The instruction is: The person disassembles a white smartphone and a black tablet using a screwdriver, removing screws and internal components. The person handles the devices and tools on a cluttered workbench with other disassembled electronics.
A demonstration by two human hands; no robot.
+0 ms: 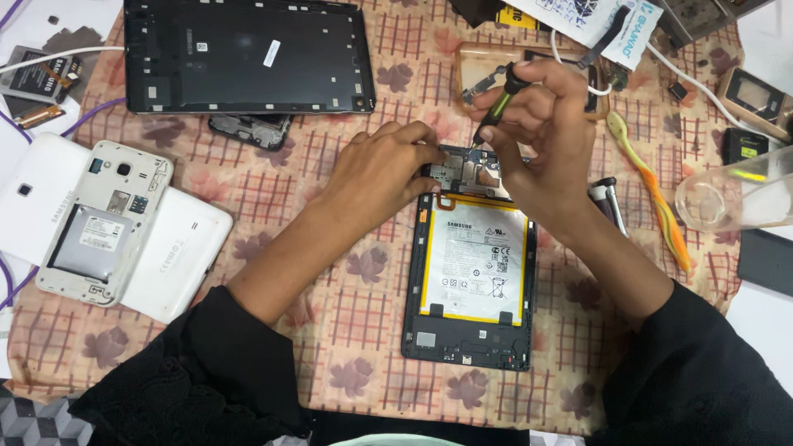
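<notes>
An opened tablet (469, 330) lies back-up on the patterned cloth, showing its white battery (476, 259) and a circuit board (472, 172) at the far end. My left hand (382, 167) rests on the board's left side, fingers pressing it. My right hand (541, 136) grips a screwdriver (498, 105) with a black and green handle, its tip down on the board near the top middle.
A large black tablet back frame (248, 54) lies at the far left. A white phone with its back off (103, 221) sits on a white cover at left. A toothbrush (652, 192), tweezers (611, 200), a clear plastic cup (731, 196) and a parts tray (487, 64) lie at right.
</notes>
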